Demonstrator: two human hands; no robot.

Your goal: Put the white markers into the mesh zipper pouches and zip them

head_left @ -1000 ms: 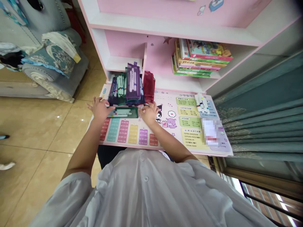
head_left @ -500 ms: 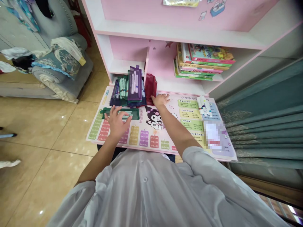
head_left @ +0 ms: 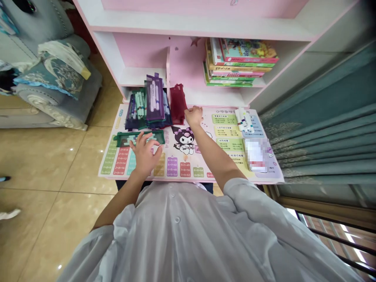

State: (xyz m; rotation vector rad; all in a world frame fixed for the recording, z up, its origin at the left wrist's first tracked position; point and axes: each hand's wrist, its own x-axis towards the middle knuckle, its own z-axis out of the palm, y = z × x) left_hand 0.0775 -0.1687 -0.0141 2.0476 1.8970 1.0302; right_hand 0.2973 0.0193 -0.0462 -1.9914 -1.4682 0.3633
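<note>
My right hand point(head_left: 194, 116) pinches the lower right edge of a dark red mesh zip pouch point(head_left: 178, 105), which lies against the shelf divider. My left hand point(head_left: 146, 153) hovers with its fingers apart at the near edge of a green mesh pouch point(head_left: 125, 140) with pale markers inside; whether the fingertips touch it I cannot tell. Behind it, a purple mesh pouch with markers point(head_left: 154, 98) lies on top of a pile of green and dark blue pouches point(head_left: 140, 105), left of the red one.
The desk mat point(head_left: 202, 154) carries printed tables and a cartoon figure. At the right lie a bundle of white markers point(head_left: 244, 120) and a blurred white object point(head_left: 256, 154). Stacked books point(head_left: 237, 64) fill part of the pink shelf point(head_left: 199, 21). A curtain point(head_left: 305, 121) hangs at the right.
My right hand's fingers have drawn together on the red pouch's edge. My left hand stays open near the green pouch, and the whole view has shifted slightly.
</note>
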